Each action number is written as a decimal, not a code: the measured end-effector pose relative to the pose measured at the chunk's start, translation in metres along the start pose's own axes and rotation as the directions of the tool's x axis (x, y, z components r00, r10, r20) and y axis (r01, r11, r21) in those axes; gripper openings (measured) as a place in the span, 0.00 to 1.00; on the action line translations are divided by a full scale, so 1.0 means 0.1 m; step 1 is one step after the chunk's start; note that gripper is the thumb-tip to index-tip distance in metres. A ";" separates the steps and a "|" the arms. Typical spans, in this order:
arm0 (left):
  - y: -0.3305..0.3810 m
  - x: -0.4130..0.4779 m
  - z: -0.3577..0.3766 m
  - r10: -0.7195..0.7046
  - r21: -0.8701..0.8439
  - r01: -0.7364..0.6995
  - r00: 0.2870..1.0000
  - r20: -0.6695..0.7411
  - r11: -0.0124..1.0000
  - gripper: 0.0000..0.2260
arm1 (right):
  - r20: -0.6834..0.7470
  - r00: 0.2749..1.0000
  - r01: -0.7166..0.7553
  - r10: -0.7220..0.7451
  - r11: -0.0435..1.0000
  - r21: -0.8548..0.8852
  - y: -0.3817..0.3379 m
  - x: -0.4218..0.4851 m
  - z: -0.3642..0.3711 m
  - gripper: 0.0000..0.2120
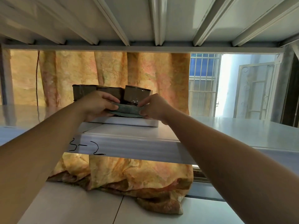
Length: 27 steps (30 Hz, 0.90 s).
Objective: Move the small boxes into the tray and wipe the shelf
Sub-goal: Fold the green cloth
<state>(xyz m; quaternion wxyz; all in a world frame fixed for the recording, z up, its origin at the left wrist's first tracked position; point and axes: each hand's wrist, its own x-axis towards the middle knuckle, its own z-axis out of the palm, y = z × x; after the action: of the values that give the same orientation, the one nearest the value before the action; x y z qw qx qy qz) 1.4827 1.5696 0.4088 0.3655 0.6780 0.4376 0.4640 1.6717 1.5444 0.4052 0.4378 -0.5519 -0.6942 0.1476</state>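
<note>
Both arms reach onto a white metal shelf [242, 131]. My left hand [95, 105] and my right hand [155, 107] each grip one end of a folded grey-green cloth [127, 109], held just above a white tray [129, 122]. Behind the cloth stand small brown cardboard boxes wrapped in clear tape: one at the left [80, 92], one in the middle [111, 91], one at the right [137, 92]. Their bases are hidden by my hands and the cloth, so whether they sit inside the tray is unclear.
The shelf's front lip [129, 146] bears handwritten marks. The ribbed underside of an upper shelf [145, 21] is close overhead. An orange patterned curtain [113, 70] hangs behind and bunches onto the lower shelf [72, 207]. A barred window [203, 83] is at the right.
</note>
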 end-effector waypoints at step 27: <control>-0.30 0.02 -0.02 0.364 0.726 -0.302 0.928 0.077 0.618 0.12 | -0.019 0.995 -0.089 0.097 0.794 -0.601 0.07 0.05 0.12 0.14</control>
<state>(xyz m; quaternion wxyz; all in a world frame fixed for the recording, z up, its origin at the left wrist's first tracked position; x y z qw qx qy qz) 1.4732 1.5818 0.3834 -0.0432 0.8169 0.4655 0.3378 1.6670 1.5541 0.3958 0.2279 -0.6948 -0.6799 -0.0555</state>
